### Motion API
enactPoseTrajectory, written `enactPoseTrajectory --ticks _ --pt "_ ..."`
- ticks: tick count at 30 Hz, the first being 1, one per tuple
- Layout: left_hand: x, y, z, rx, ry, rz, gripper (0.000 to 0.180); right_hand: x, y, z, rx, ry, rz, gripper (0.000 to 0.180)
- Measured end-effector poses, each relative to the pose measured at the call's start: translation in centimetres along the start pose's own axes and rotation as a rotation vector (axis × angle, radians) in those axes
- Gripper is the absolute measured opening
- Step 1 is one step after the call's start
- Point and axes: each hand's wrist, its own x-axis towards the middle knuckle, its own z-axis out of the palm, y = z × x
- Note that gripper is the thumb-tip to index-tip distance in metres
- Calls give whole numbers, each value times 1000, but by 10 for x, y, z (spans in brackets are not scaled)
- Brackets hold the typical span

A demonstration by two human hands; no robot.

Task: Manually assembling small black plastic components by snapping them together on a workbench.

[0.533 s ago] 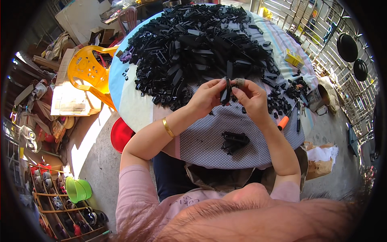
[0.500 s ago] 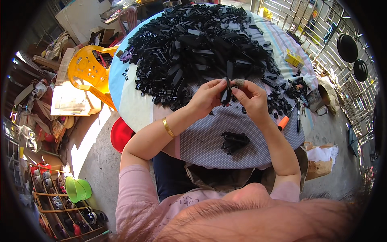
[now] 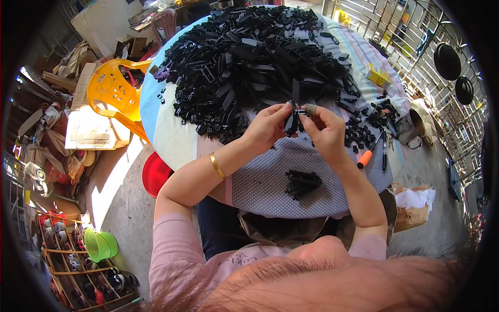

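Observation:
Over the near part of the round table, my left hand [image 3: 266, 126] pinches a long, glossy black plastic part [image 3: 291, 124], holding it nearly upright. My right hand [image 3: 326, 129] meets it from the other side, thumb and forefinger closed on a small dark piece [image 3: 301, 112] against the part's upper end. That piece is too small to make out well. A greyish wrap [image 3: 310, 109] covers the right forefinger. Just below the hands, a small stack of black plastic parts [image 3: 302, 183] lies on the dotted cloth [image 3: 254, 179].
A large heap of black plastic parts [image 3: 249, 62] covers the table's far side. On the right are small black pieces [image 3: 358, 132], an orange-handled screwdriver [image 3: 365, 158], a mug [image 3: 410, 127] and a yellow box [image 3: 379, 75]. A yellow chair [image 3: 117, 88] and red stool [image 3: 156, 174] stand left.
My right fingers have shifted slightly at the upper end of the black part, and the small piece between them shows more. The left hand keeps its hold almost unmoved.

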Motion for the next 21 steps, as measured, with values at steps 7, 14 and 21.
enactPoseTrajectory --ticks 7,14,21 --pt "-2 0 6 484 120 164 29 -1 -7 -3 -642 -144 -363 12" --pt "-5 -8 8 974 234 384 30 -11 -1 3 -856 -359 -428 11" --pt "0 -16 8 857 327 464 29 -15 5 13 -766 -339 -334 17"
